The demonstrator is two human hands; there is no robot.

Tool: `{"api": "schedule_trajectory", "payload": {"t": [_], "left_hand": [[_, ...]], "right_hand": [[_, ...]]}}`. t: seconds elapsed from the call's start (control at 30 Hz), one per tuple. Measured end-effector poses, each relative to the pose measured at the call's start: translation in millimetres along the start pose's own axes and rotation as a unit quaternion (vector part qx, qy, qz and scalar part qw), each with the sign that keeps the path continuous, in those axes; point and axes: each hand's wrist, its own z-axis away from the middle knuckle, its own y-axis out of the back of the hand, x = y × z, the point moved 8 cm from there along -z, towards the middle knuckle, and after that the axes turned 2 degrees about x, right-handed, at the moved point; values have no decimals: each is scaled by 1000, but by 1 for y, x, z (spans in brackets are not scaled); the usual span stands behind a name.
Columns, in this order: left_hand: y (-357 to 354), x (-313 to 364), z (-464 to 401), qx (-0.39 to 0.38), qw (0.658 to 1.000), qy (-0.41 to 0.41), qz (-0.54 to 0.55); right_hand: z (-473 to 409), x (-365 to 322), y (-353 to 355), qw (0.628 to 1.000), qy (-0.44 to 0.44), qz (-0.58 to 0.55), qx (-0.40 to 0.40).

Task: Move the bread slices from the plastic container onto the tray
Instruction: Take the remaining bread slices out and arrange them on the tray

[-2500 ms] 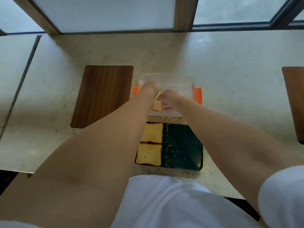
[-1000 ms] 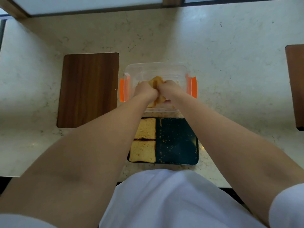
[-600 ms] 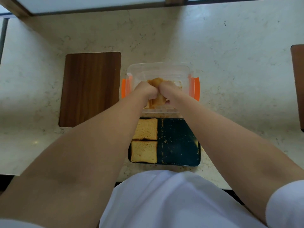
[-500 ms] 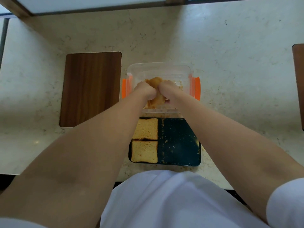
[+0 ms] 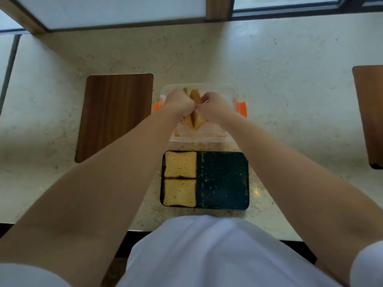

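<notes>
Head view shows the left hand (image 5: pixel 179 102) and right hand (image 5: pixel 213 106) pinching upright bread slices (image 5: pixel 194 109) together over the plastic container (image 5: pixel 230 94), apparently separating them; next, lay one on the tray (image 5: pixel 222 179) below the wrists.

Counter (image 5: pixel 290 83) — pale cream stone with faint grey-brown veining and scattered dark specks. Wooden board (image 5: pixel 115 117), left: dark walnut brown with straight vertical grain. Second board (image 5: pixel 371 112), at the right edge: warmer reddish brown. Plastic container (image 5: pixel 228 94): clear and colourless, with bright orange clips (image 5: pixel 241 109) on either side. Bread slices (image 5: pixel 195 109) between the hands: golden tan with darker brown crust. Tray (image 5: pixel 223 181) — very dark green, almost black, flecked with pale crumbs. Two slices on the tray (image 5: pixel 180 179): yellow-gold faces, browned edges. Garment (image 5: pixel 207 255): plain white. Window frame (image 5: pixel 217 7): light wood, with a dark frame to the right.
</notes>
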Motion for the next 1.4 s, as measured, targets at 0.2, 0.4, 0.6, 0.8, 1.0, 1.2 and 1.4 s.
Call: {"api": "schedule_trajectory", "payload": {"t": [0.2, 0.4, 0.6, 0.8, 1.0, 1.2, 1.4], "left_hand": [[40, 36, 60, -30, 989, -125, 69], [49, 7, 141, -28, 968, -211, 131], [-8, -80, 161, -63, 971, -139, 182], [-47, -151, 153, -66, 987, -52, 136], [-47, -171, 148, -34, 992, -47, 113], [-44, -171, 147, -39, 991, -56, 112], [-39, -166, 140, -45, 991, -60, 114]], "right_hand": [[64, -48, 64, 996, 85, 23, 31], [132, -29, 78, 989, 125, -74, 9], [162, 68, 32, 989, 41, -132, -57], [153, 145, -3, 987, -79, -126, -56], [124, 162, -12, 986, -91, 55, -129], [92, 141, -10, 937, -8, 312, -160], [87, 128, -20, 889, 62, 434, -133]]}}
